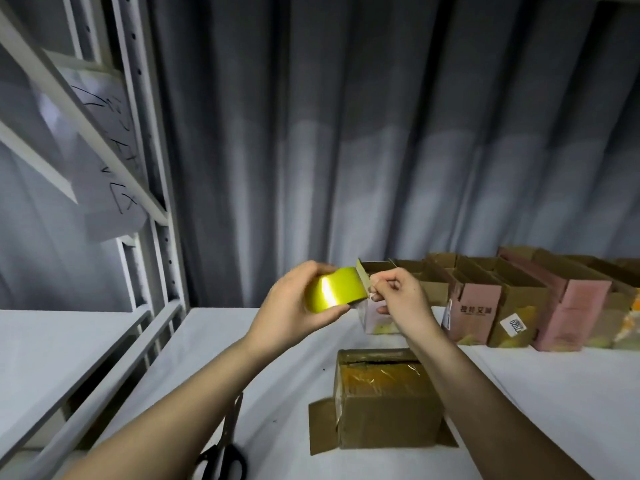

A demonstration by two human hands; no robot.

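My left hand (291,306) grips a roll of yellowish clear packing tape (332,293), held up above the white shelf. My right hand (398,294) pinches the loose end of the tape at the roll's right side, and a short clear strip hangs down from it. Below my hands a brown cardboard box (388,400) stands on the shelf, its top partly covered with shiny tape and a dark slit near its far edge. One flap lies flat at its left.
Black-handled scissors (225,452) lie on the white shelf (277,375) near the front. A row of small brown and pink cartons (512,306) lines the back right. A metal rack frame (152,202) with a handwritten paper stands at the left; a grey curtain hangs behind.
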